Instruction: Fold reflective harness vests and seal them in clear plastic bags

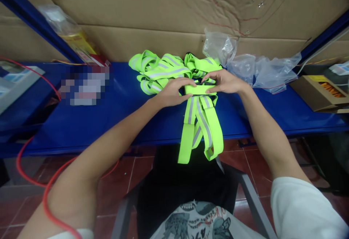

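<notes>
Both hands hold a neon yellow-green reflective strap (201, 90) with grey stripes. My left hand (176, 92) pinches its left end between thumb and fingers. My right hand (225, 82) grips the right end, thumb on the front face. Below the hands, looped strap lengths hang over the front edge of the blue table (120, 119). Just behind lies a heap of the same reflective straps (163, 70), partly hidden by my hands. Dark trim shows between my fingers, but its details are hard to make out.
Clear plastic bags (242, 68) lie at the back right, beside an open cardboard box (321, 93). A bottle of yellow liquid (73, 37) stands at the back left. A red hose (47, 195) loops by my left arm. Cardboard (136, 6) lines the back.
</notes>
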`<state>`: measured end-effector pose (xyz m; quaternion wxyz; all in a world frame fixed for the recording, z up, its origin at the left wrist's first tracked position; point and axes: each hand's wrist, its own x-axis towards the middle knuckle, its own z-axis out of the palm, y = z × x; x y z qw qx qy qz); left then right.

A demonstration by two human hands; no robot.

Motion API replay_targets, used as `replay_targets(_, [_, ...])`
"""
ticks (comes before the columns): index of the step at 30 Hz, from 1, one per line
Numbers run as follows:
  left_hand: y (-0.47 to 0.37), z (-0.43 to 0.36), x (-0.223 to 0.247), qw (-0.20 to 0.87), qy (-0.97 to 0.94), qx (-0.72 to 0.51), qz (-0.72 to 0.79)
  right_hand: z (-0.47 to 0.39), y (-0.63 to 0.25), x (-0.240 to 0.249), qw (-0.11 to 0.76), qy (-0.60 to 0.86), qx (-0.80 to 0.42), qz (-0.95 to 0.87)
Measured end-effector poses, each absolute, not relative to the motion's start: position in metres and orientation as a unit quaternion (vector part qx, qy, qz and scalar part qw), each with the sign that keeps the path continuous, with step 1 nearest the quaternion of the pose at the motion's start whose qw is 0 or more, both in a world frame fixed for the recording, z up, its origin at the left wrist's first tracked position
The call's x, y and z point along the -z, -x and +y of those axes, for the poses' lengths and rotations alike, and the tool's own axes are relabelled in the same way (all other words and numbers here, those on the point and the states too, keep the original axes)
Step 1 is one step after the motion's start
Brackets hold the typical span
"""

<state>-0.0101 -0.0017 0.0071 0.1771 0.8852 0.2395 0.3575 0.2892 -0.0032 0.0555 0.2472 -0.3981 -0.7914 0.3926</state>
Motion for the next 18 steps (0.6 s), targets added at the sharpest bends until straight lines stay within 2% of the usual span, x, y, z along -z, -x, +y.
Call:
replay_targets(6, [0.0054,-0.0001,-0.0069,0.152,-0.866,-0.381,0.285,-0.0068,-0.2822,-0.0561,0.270,0.420,-0.299,-0.813])
replay_targets(11, [0.0030,0.0023,-0.0013,0.100,-0.875,-0.372,0.293,-0.0076,-0.2809,-0.0551,0.225,0.424,-0.228,-0.847])
replay_targets(18, [0.0029,0.0043,0.0010,0.111,-0.867,-0.410,0.259,-0.0129,-0.2796,-0.0579,0.214,0.450,-0.174,-0.849])
